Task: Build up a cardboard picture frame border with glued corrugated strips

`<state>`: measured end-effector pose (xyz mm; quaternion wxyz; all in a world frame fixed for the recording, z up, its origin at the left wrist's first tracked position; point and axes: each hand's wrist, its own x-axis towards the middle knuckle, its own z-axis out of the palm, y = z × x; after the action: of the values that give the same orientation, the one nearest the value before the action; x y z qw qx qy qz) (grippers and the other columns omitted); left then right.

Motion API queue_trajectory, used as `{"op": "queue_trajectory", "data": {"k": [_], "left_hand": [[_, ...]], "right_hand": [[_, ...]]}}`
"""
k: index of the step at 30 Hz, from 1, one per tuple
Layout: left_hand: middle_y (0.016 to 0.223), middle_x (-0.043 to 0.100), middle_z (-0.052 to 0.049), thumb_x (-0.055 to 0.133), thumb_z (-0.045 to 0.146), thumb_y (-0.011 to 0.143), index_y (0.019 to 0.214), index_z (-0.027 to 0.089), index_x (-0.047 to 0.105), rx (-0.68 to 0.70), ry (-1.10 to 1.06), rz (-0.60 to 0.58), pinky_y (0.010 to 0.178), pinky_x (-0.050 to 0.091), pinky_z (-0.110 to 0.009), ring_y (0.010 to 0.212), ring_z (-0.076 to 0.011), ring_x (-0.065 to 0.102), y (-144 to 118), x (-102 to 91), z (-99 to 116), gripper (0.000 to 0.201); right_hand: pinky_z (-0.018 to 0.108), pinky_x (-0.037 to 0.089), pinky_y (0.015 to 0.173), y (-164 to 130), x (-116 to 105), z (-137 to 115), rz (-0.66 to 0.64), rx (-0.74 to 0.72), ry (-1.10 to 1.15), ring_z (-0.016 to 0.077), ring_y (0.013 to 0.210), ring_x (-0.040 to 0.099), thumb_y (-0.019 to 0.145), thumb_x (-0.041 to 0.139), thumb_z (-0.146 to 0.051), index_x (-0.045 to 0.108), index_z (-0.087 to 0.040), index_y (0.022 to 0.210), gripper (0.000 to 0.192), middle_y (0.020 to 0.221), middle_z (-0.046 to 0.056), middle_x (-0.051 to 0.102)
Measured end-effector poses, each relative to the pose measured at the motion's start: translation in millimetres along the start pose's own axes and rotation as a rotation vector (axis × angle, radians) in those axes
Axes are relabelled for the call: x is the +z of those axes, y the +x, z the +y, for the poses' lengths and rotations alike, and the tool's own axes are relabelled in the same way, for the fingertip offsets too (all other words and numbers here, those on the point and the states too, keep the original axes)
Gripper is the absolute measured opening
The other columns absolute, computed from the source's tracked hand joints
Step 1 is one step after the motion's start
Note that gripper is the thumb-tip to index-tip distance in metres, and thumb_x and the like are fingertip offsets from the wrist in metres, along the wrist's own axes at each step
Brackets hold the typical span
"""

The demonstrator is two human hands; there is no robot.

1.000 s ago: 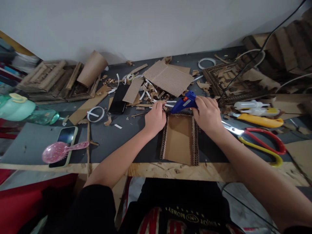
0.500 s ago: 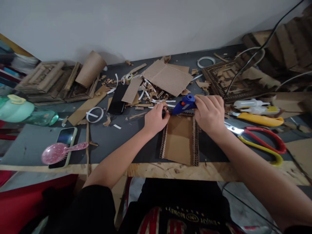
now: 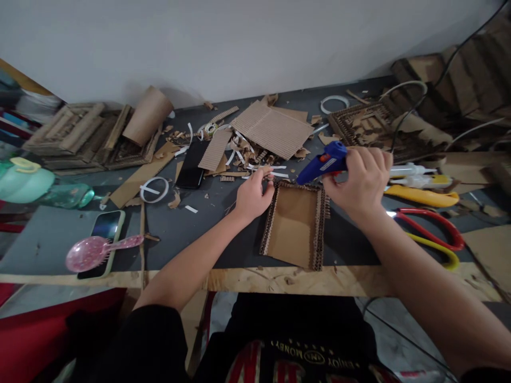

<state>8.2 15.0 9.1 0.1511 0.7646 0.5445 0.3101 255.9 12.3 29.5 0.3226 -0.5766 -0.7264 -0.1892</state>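
My right hand (image 3: 361, 178) is wrapped round the handle of a blue hot glue gun (image 3: 321, 164), whose nozzle points down and left over the far end of a shallow cardboard tray (image 3: 293, 226). The tray lies on the table near its front edge, with raised walls of corrugated strips along both sides and the far end. Just off the tray's far left corner is my left hand (image 3: 253, 196), thumb and fingers apart, with nothing visible between them.
Cardboard scraps and a large corrugated sheet (image 3: 271, 127) lie behind. A black phone (image 3: 192, 165) and a pink hairbrush (image 3: 90, 254) are to the left. On the right are red-and-yellow scissors (image 3: 435, 226), a yellow cutter (image 3: 423, 195) and a cardboard frame (image 3: 339, 125).
The glue gun has moved right and up, off the tray's far left corner. My left hand's fingers have loosened from a pinch at that corner and moved slightly away.
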Motion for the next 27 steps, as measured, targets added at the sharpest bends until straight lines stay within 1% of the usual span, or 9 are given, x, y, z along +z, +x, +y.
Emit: {"op": "queue_trajectory", "data": {"k": [2,5,7,10,12,16,20,24,27], "left_hand": [[0.117,0.071,-0.006,0.053,0.019,0.089,0.126,0.019,0.053,0.015,0.011,-0.045,0.070,0.054,-0.026,0.066,-0.0105,0.061,-0.1,-3.2,2.9,0.037],[0.132,0.062,-0.010,0.058,0.025,0.084,0.128,0.019,0.052,0.070,0.078,-0.098,0.064,0.052,-0.025,0.077,-0.0136,0.063,-1.2,-7.3,8.7,0.044],[0.138,0.056,-0.013,0.058,0.023,0.082,0.129,0.018,0.051,0.087,0.121,-0.113,0.061,0.051,-0.025,0.087,-0.0168,0.064,-2.1,-8.5,11.8,0.048],[0.139,0.053,-0.014,0.057,0.019,0.080,0.131,0.017,0.050,0.061,0.165,-0.114,0.062,0.052,-0.026,0.093,-0.0193,0.064,-2.9,-8.7,13.7,0.051],[0.140,0.053,-0.014,0.055,0.018,0.079,0.131,0.017,0.049,0.047,0.176,-0.118,0.065,0.054,-0.027,0.096,-0.0203,0.064,-3.0,-8.3,13.5,0.052],[0.141,0.056,-0.013,0.052,0.017,0.080,0.132,0.018,0.049,0.052,0.170,-0.135,0.076,0.056,-0.030,0.110,-0.0230,0.064,-3.2,-7.4,11.1,0.052],[0.133,0.065,-0.010,0.050,0.016,0.082,0.134,0.019,0.050,0.041,0.167,-0.189,0.082,0.056,-0.032,0.107,-0.0224,0.066,-2.9,-6.6,8.9,0.052],[0.135,0.065,-0.010,0.050,0.014,0.082,0.137,0.020,0.049,0.042,0.159,-0.193,0.085,0.056,-0.033,0.112,-0.0227,0.066,-2.2,-6.6,9.1,0.056],[0.137,0.064,-0.010,0.049,0.015,0.082,0.138,0.020,0.048,0.038,0.155,-0.196,0.085,0.056,-0.032,0.112,-0.0225,0.066,-2.0,-6.8,9.4,0.057]], "right_hand": [[0.054,0.042,0.085,1.5,-2.4,3.7,-0.024,0.031,0.008,0.0361,0.098,0.059,0.082,0.061,-0.032,0.062,-0.020,0.109,0.029,0.101,0.016,0.068],[0.057,0.042,0.087,5.0,-5.1,7.3,-0.057,0.044,0.022,0.0371,0.100,0.058,0.081,0.061,-0.031,0.062,-0.020,0.108,0.029,0.101,0.017,0.067],[0.057,0.041,0.088,7.6,-6.1,9.2,-0.060,0.040,0.013,0.0363,0.099,0.058,0.079,0.061,-0.030,0.062,-0.020,0.105,0.028,0.099,0.016,0.067],[0.056,0.042,0.088,10.3,-6.0,11.9,-0.026,0.021,-0.007,0.0354,0.096,0.060,0.073,0.062,-0.029,0.061,-0.019,0.096,0.025,0.096,0.015,0.068],[0.057,0.042,0.088,10.6,-5.2,13.4,-0.012,0.018,-0.006,0.0353,0.097,0.059,0.072,0.062,-0.028,0.060,-0.020,0.096,0.026,0.097,0.015,0.069],[0.058,0.040,0.090,9.1,-3.7,16.1,-0.037,0.021,0.017,0.0357,0.102,0.057,0.079,0.058,-0.026,0.061,-0.022,0.108,0.029,0.104,0.015,0.067],[0.059,0.039,0.090,8.8,-4.2,16.9,-0.046,0.036,0.026,0.0369,0.104,0.056,0.082,0.056,-0.023,0.062,-0.022,0.114,0.032,0.108,0.017,0.066],[0.060,0.038,0.091,9.9,-5.9,14.6,-0.083,0.037,0.041,0.0379,0.108,0.055,0.085,0.051,-0.020,0.061,-0.022,0.121,0.037,0.114,0.017,0.066],[0.058,0.038,0.094,9.7,-4.7,14.5,-0.089,0.008,0.035,0.0352,0.109,0.056,0.087,0.048,-0.019,0.061,-0.023,0.122,0.037,0.116,0.015,0.068]]}}
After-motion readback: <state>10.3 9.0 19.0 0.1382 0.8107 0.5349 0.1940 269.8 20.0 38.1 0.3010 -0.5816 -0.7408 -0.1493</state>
